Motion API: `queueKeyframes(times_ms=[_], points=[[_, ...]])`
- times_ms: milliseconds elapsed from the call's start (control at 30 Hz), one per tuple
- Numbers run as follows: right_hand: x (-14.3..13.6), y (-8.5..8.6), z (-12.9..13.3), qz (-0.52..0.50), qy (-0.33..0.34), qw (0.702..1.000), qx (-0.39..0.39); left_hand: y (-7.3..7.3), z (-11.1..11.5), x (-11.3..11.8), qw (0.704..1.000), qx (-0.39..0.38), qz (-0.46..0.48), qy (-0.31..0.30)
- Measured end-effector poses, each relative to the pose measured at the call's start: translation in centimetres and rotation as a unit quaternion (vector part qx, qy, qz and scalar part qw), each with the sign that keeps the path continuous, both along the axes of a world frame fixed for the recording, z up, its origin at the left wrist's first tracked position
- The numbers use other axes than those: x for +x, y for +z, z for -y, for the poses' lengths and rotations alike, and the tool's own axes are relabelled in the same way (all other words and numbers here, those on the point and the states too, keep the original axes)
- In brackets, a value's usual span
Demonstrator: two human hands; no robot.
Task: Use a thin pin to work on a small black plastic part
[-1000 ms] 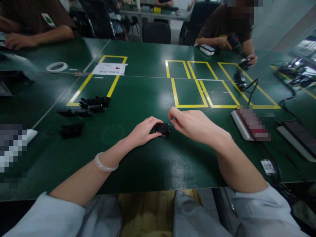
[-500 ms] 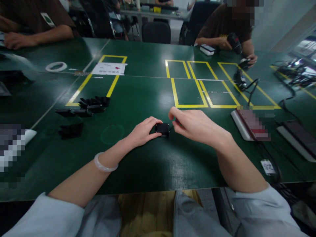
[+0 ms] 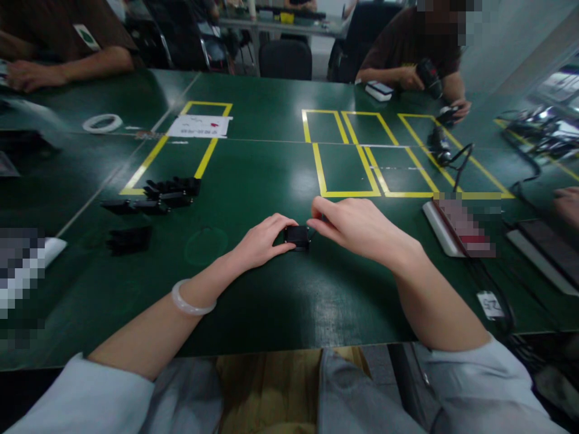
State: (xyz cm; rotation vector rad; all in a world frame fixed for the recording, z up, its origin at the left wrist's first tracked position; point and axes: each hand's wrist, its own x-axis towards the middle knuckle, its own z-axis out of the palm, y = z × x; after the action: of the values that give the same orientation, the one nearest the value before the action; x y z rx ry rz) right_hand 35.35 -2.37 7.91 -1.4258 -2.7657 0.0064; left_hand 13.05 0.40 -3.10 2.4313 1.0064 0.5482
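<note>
My left hand (image 3: 263, 242) grips a small black box-shaped part (image 3: 297, 237), thumb on its near side and fingers on the far side. The part is on or just above the green table, with small shiny spots at its ends. Close to its right end is my right hand (image 3: 350, 224), thumb and forefinger pinched together. A thin dark line, perhaps a wire, runs from the part toward those fingertips; what they hold is too small to make out. Left of my hands lie similar black parts (image 3: 174, 188) in a cluster and a separate black bunch (image 3: 129, 239).
A red-and-white device (image 3: 459, 226) and cables (image 3: 491, 283) lie on the right. Yellow tape outlines (image 3: 350, 194) mark the table (image 3: 266, 169). A tape roll (image 3: 102, 123) lies at left. Across the table, a co-worker's hand (image 3: 412, 78) holds a power drill (image 3: 429, 77).
My right thumb and forefinger have closed together beside the black part's right end. My left hand and the part have stayed put. Another person's hand has appeared at the right edge.
</note>
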Motion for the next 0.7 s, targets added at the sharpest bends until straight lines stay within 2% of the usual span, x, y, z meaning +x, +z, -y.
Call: queueKeyframes(times_ms=[100,267,500,700], points=[[-0.1,-0.15,-0.05,0.011,-0.014,1.0,0.011,-0.02,0.0,0.0,1.0,-0.002,0.002,0.002],[-0.07,-0.09,0.14,-0.027,0.019,0.999,-0.013,0.01,0.01,0.0,1.0,-0.005,0.001,0.0],[-0.05,-0.21,-0.12,0.005,-0.016,0.999,0.03,0.02,0.09,0.03,1.0,-0.001,-0.001,0.002],[0.04,0.0,0.33,-0.022,0.012,1.0,0.0,0.09,0.1,0.03,1.0,0.0,-0.003,0.001]])
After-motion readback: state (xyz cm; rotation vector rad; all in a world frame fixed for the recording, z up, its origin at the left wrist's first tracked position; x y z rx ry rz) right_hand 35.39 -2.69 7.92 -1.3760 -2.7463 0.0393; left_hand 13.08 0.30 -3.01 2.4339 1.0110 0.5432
